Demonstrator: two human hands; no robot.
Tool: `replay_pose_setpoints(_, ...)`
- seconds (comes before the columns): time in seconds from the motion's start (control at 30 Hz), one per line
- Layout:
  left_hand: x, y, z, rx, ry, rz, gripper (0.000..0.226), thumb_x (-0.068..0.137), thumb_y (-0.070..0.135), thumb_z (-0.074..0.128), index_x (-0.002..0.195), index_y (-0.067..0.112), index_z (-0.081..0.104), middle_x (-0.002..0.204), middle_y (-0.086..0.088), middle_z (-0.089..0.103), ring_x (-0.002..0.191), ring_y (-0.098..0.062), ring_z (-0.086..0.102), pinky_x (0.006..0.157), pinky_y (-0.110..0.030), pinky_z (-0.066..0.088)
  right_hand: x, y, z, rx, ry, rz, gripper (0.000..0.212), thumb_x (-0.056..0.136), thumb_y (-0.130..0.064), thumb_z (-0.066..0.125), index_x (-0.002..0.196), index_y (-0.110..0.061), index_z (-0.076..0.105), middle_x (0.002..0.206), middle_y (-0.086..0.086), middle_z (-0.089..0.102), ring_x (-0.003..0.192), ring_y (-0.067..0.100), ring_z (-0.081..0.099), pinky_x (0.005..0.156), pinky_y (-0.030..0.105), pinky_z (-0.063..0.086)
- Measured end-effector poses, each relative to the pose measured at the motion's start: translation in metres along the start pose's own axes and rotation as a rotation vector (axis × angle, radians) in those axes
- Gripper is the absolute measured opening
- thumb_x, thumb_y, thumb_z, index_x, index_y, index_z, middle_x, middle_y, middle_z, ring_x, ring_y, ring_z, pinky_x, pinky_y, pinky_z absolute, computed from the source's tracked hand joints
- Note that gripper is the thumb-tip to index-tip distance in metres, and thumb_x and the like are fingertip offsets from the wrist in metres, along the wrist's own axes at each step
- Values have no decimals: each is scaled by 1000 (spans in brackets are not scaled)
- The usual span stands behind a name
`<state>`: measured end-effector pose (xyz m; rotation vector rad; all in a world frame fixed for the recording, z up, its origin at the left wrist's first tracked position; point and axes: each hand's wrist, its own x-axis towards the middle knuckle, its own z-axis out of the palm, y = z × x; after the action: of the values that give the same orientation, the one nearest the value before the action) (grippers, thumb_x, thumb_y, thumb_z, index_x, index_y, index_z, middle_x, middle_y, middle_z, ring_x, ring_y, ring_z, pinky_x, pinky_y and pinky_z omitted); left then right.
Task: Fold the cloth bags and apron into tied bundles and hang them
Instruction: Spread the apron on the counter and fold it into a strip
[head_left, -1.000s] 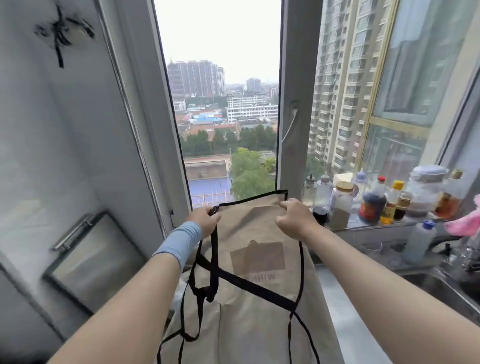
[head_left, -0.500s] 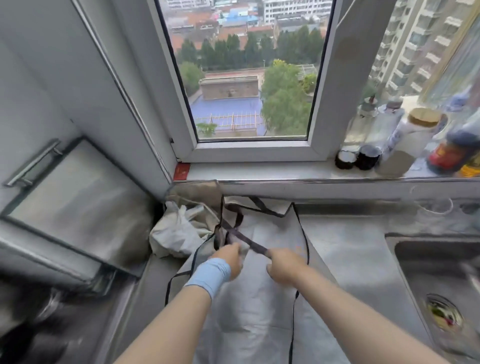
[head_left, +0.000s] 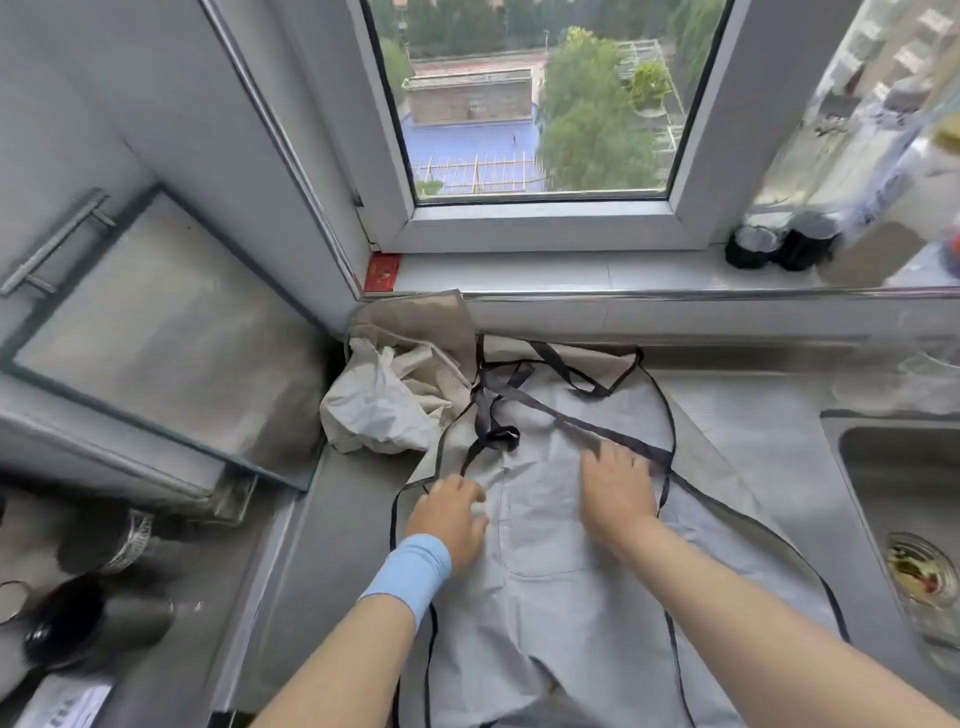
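Observation:
A pale grey apron (head_left: 545, 597) with black edging lies spread on the steel counter, its black straps (head_left: 498, 410) tangled near the top. My left hand (head_left: 452, 514), with a blue wristband, rests flat on the apron's left side. Flat on the apron beside a strap lies my right hand (head_left: 615, 488), fingers spread. A crumpled cream cloth bag (head_left: 384, 395) sits at the apron's upper left, and a beige bag (head_left: 415, 317) leans in the corner behind it.
A sink (head_left: 904, 493) with a strainer lies at the right. Bottles and jars (head_left: 779, 244) stand on the window sill. A glass-fronted cabinet door (head_left: 156, 332) is at the left, with dark bottles (head_left: 93, 613) below it. A red card (head_left: 382, 270) lies on the sill corner.
The apron, held up before the window a second ago, has been laid on the counter. Both hands let go of its straps and now press flat on the cloth.

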<state>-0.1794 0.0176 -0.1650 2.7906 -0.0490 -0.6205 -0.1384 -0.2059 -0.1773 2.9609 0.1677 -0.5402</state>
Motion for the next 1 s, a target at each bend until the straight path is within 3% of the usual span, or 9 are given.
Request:
replay_pose_setpoints(0.07,-15,0,-4,-99,-2,28,11,89,40,52,92,29,52,100,10,54,95,-15,52,84,-34,46,-13,-26,-2,173,119,-129,31,84,-15,48,114,-17,56,114,6,54,105,30,53,81,37,39)
replay_pose_setpoints(0.17,-41,6,-5,-145,-117,81,35,75,57,58,70,27,43,72,11,53,71,-15,52,65,-29,43,-42,-57,-1,436,9,-224,19,85,-20,48,100,-21,59,103,2,65,92,30,61,66,31,37)
replay_pose_setpoints(0.4,-98,20,7,4,-403,253,59,54,73,67,80,23,48,74,9,54,67,-16,53,56,-29,38,-119,-52,-3,538,-115,-338,20,74,-41,53,85,-26,46,79,-7,60,73,19,53,56,27,33)
replay_pose_setpoints(0.53,-122,20,38,119,-346,328,80,49,71,74,108,27,43,104,7,52,89,-19,55,74,-35,50,-157,-41,16,197,-160,-423,71,61,-64,65,117,-29,38,121,-7,46,104,16,50,78,31,37)
replay_pose_setpoints(0.6,-130,16,57,224,-308,358,88,56,57,79,124,24,33,123,2,41,108,-23,49,85,-42,50,-168,-33,34,39,-170,-391,93,68,-53,68,143,-32,19,152,1,22,138,20,31,101,40,35)
replay_pose_setpoints(0.67,-133,14,64,210,-247,338,68,75,27,73,128,19,32,130,-6,39,115,-30,46,85,-43,47,-175,-26,45,7,-119,-254,100,77,-28,69,152,-34,3,162,9,7,147,24,21,111,43,27)
replay_pose_setpoints(0.77,-133,10,57,-21,-198,206,34,87,9,52,117,21,40,118,-10,55,98,-33,58,80,-37,45,-183,-22,51,94,81,-86,83,75,-20,73,145,-27,29,149,9,31,134,29,39,97,39,36)
replay_pose_setpoints(0.87,-125,1,37,-116,-143,183,16,87,20,56,101,26,51,106,-6,64,88,-27,60,76,-29,46,-185,-16,43,282,297,9,43,70,-18,80,105,-22,56,106,-2,52,91,28,59,66,34,39)
replay_pose_setpoints(1.0,-115,-10,-15,-269,-126,142,11,81,22,70,86,29,62,91,5,69,79,-14,61,67,-19,43,-179,3,6,607,181,84,19,79,-33,77,91,-27,64,83,-14,63,84,14,61,69,32,45)
